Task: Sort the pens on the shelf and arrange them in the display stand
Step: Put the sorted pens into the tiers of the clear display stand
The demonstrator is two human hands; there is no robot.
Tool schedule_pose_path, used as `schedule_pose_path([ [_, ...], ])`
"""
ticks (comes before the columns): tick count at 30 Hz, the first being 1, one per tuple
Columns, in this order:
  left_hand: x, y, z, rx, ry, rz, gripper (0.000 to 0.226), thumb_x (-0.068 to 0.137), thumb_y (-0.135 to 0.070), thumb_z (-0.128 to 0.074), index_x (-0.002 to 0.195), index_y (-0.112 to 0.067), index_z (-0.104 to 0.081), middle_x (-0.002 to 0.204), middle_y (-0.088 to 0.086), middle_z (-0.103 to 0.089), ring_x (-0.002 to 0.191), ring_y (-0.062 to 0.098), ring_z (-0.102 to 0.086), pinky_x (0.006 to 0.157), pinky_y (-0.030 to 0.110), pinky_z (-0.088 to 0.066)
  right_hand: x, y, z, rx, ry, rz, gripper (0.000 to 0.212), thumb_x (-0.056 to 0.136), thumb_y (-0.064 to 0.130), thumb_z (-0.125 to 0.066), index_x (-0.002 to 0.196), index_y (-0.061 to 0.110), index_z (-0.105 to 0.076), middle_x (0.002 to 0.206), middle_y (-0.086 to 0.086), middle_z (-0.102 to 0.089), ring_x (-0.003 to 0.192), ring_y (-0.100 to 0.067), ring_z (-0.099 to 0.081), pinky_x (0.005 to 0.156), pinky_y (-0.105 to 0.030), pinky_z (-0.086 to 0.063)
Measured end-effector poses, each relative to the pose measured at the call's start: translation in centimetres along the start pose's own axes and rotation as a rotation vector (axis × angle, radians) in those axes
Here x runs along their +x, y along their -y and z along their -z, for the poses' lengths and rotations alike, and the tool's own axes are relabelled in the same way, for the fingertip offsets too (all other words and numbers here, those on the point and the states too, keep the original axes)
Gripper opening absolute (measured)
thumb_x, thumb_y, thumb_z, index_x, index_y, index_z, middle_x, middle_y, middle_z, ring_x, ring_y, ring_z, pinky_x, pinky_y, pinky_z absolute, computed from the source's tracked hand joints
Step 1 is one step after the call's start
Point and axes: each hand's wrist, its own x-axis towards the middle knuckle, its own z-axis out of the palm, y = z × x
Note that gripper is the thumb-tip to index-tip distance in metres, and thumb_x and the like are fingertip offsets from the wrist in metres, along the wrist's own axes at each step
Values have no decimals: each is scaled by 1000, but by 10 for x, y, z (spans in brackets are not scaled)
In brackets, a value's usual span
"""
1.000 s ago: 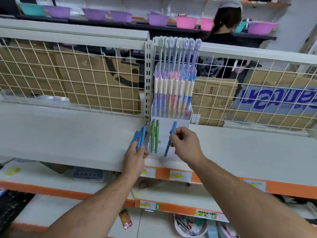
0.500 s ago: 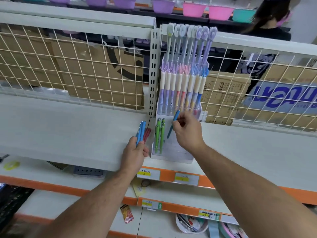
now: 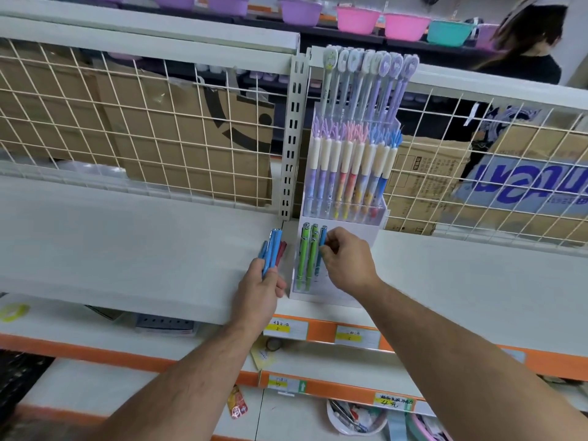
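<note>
Pens in blue and red are gripped as a bundle (image 3: 273, 249) by the left hand (image 3: 259, 294), whose fingers are curled round their lower ends. The bundle is held upright over the shelf (image 3: 127, 249), just left of the stand (image 3: 353, 232). A blue pen (image 3: 323, 240) is pinched near its top between the thumb and fingertips of the right hand (image 3: 348, 265) and is set upright in the stand's low front compartment, its lower part seen through the clear wall. It is placed just right of the green pens (image 3: 302, 259), which are stood in the same compartment at its left end; whether it touches them cannot be told. The stand is placed on the shelf near the front edge, beside a slotted post (image 3: 294, 138). Its raised back tiers are filled with tall pens (image 3: 350, 173) in purple, pink and blue. A wire grid (image 3: 159, 122) is fixed behind the shelf, with cardboard boxes (image 3: 191, 160) seen through it. Price labels (image 3: 281, 327) are stuck along the orange shelf edge below.
</note>
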Motion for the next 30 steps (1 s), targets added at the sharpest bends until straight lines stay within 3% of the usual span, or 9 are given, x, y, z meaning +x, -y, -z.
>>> schedule_pose_path([
  [7,-1,-1,1,-16,20,-3,14,104,-26,-43,93,-27,-51,70,-1,-64,67,15,-58,70,40,-52,-3,0,-1,-2,-20,-16,12,94,18,-63,105,17,-67,90,5,-68,81,-15,-64,76,-33,-56],
  [13,-2,-3,1,-38,31,-7,14,105,-24,-43,93,-28,-51,70,-2,-63,65,13,-57,68,36,-50,-5,-4,-2,12,-34,-26,19,93,16,-64,112,16,-68,93,7,-68,80,-9,-62,75,-25,-53],
  [19,-7,-10,1,-85,16,-6,13,105,-20,-42,105,-15,-54,73,4,-64,64,13,-55,65,28,-48,-12,-4,1,15,-39,-40,24,94,19,-65,118,16,-66,96,6,-68,84,-12,-64,80,-28,-55],
  [23,-16,-16,4,-145,-20,-14,13,105,-19,-42,102,-15,-55,75,8,-65,65,15,-55,65,29,-48,-25,1,6,72,-125,-61,3,91,17,-65,92,17,-68,82,9,-67,75,-10,-62,72,-28,-54],
  [25,-23,-18,5,-155,-24,-32,12,105,-18,-43,101,-16,-55,77,12,-66,64,14,-55,64,29,-48,-36,6,6,144,-133,-52,9,88,15,-64,79,16,-64,72,7,-65,65,-6,-58,65,-27,-52],
  [28,-33,-20,4,-171,-13,-67,10,103,-13,-44,99,-15,-54,78,15,-66,64,13,-55,61,24,-49,-52,20,-1,254,-19,11,18,86,14,-69,69,14,-63,61,8,-59,55,-3,-49,58,-21,-45],
  [30,-39,-24,3,-202,13,-94,11,102,-9,-46,96,-14,-53,75,9,-65,64,15,-56,59,25,-50,-59,28,-9,322,57,41,17,84,18,-75,71,17,-65,60,8,-62,54,-2,-54,58,-21,-47],
])
